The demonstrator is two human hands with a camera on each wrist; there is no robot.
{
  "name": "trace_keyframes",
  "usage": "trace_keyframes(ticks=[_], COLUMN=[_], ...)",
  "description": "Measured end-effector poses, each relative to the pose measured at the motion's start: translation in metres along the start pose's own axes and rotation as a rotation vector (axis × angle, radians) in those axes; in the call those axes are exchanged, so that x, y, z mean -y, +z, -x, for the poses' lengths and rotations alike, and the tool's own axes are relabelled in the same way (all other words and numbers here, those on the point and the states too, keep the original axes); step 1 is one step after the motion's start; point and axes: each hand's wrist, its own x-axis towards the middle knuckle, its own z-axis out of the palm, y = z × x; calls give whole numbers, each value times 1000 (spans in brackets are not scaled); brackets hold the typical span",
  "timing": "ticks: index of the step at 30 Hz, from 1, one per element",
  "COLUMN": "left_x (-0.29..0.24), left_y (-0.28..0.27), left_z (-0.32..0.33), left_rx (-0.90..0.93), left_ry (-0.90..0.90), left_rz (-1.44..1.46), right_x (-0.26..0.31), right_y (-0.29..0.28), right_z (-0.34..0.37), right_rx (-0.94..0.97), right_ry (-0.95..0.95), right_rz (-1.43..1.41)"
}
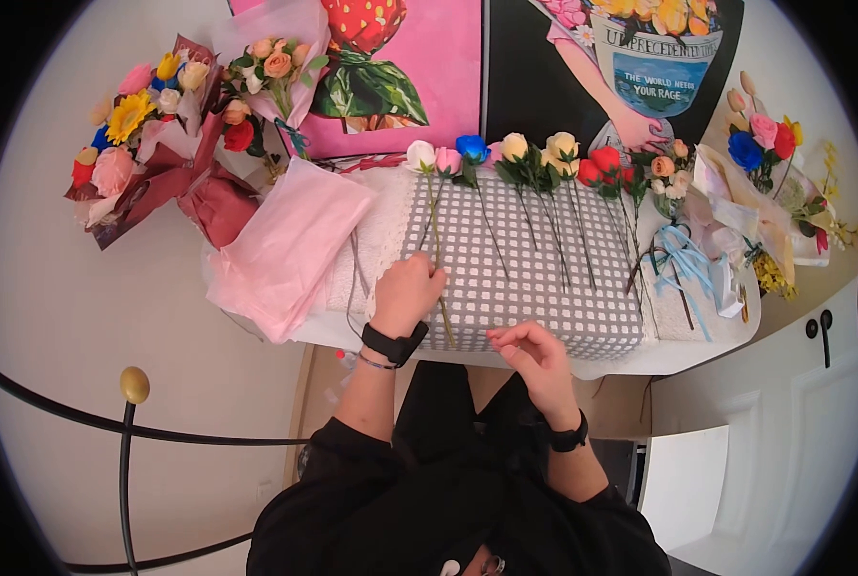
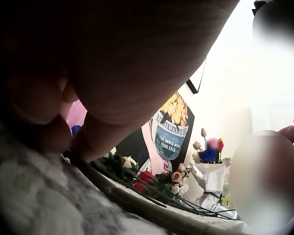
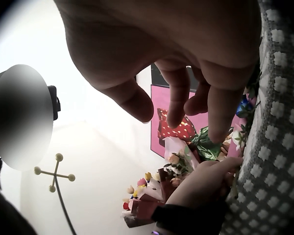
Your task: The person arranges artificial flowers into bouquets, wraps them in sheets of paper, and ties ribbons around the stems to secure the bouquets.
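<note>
Left hand [image 1: 409, 291] pinches thin green stem [image 1: 446, 322]; relaxed right hand [image 1: 536, 363] at near edge, grey-white checked cloth [image 1: 544, 312]; pink paper sheets [image 1: 290, 235] left; multicoloured roses [image 1: 513, 147] far.

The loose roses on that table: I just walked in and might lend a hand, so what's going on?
A person has their left hand over a green stem lying on the checked cloth; I can't tell whether the fingers pinch it. The right hand is near the cloth's near edge, holding nothing. Loose roses lie in a row, heads toward the far side. Pink wrapping sheets lie at the left, and wrapped bouquets flank both sides.
</note>
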Motion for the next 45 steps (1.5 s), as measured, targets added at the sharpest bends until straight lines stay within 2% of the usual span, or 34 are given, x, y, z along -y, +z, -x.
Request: trace_keyframes(ticks=[4,6,8,9,11,13,16,18,22,24,28,30,31,34,35,36,37,39,41,42,44,45], left_x=[7,8,-4,-5,-7,-8,-4,2,28,40,29,26,21,11,12,14,14,14,13,13,17,17], left_y=[-2,-5,-20,-21,-21,-20,-18,-19,-13,-8,-17,-23,-27,-33,-32,-31,-30,-26,-18,-14,-11,-9], left_z=[-7,-8,-4,-3,3,6,7,-2,-22,-27,-27,-29,-33,-57,-67,-74,-79,-88,-88,-88,-89,-91], left_rx=[80,119,295,302,212,181,90,-155,-133,-52,-50,-32,-31,20,59,98,91,168,161,153,145,139], left_ry=[-30,-55,-269,-264,-246,-234,-166,27,19,78,90,247,247,261,227,194,198,150,144,127,105,85], left_rz=[115,184,704,704,908,920,850,410,183,-16,3,10,11,-45,-137,-229,-229,-286,-285,-281,-268,-251], right_x=[0,0,3,5,7,6,3,1,-1,-1,4,10,12,23,27,32,38,43,36,36,35,30], right_y=[4,8,5,3,2,4,9,13,11,9,3,-1,-4,-9,-9,-10,-10,-12,-17,-18,-17,-17], right_z=[2,2,1,1,-1,-2,-2,-1,1,2,3,0,-2,-17,-25,-33,-43,-66,-92,-104,-126,-135], right_rx=[-39,-94,-91,-83,-65,-40,24,57,128,167,163,124,123,-58,-56,-72,-91,-80,-83,-89,-8,-17], right_ry=[-4,74,129,188,228,269,308,321,339,343,314,285,286,76,74,13,-53,-72,-154,-156,30,31], right_rz=[18,-82,-2,75,82,87,91,93,153,187,215,276,277,555,556,742,928,1023,1291,1291,1521,1527])
